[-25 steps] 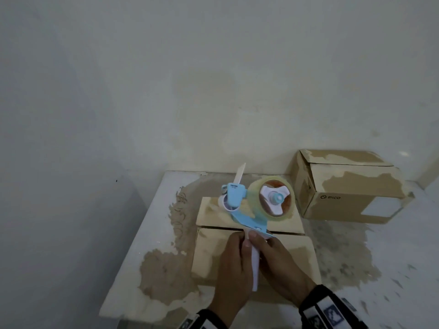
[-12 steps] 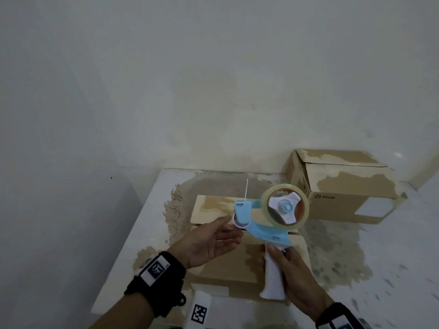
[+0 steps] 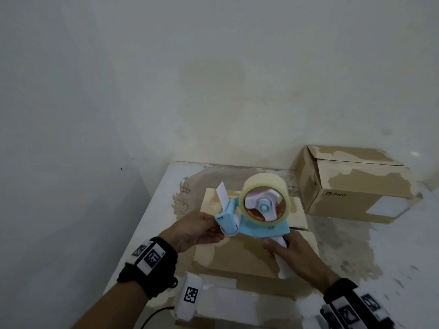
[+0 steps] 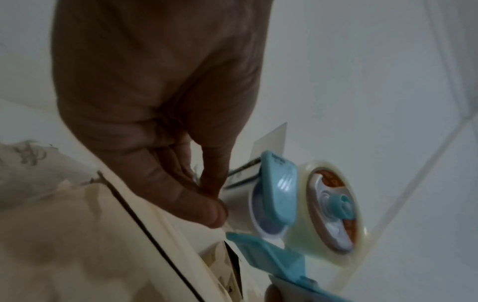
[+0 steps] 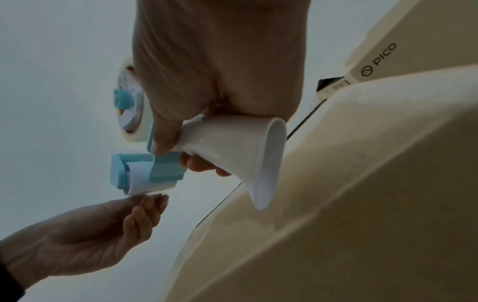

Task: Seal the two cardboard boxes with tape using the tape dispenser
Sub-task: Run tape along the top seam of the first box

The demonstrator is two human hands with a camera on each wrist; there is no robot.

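Note:
A blue tape dispenser [image 3: 259, 224] with a clear tape roll [image 3: 264, 203] hangs tilted above the near cardboard box [image 3: 237, 255]. My right hand [image 3: 275, 245] grips its white handle [image 5: 232, 147], thumb and fingers wrapped round it. My left hand [image 3: 219, 230] is at the dispenser's front roller [image 5: 145, 183]; its thumb and fingers [image 4: 201, 208] pinch the tape end there. The near box's top flaps lie closed with a seam across the middle. A second box [image 3: 351, 186], printed PICO, stands at the back right, apart from both hands.
A white device with a black-and-white tag [image 3: 190, 295] and a dark cable lies at the table's front edge. The table's left edge [image 3: 142, 233] drops off beside my left wrist. A wall rises close behind both boxes.
My left hand left the handle, opened beside the dispenser, and now pinches at the front roller. The right hand has raised and tilted the dispenser.

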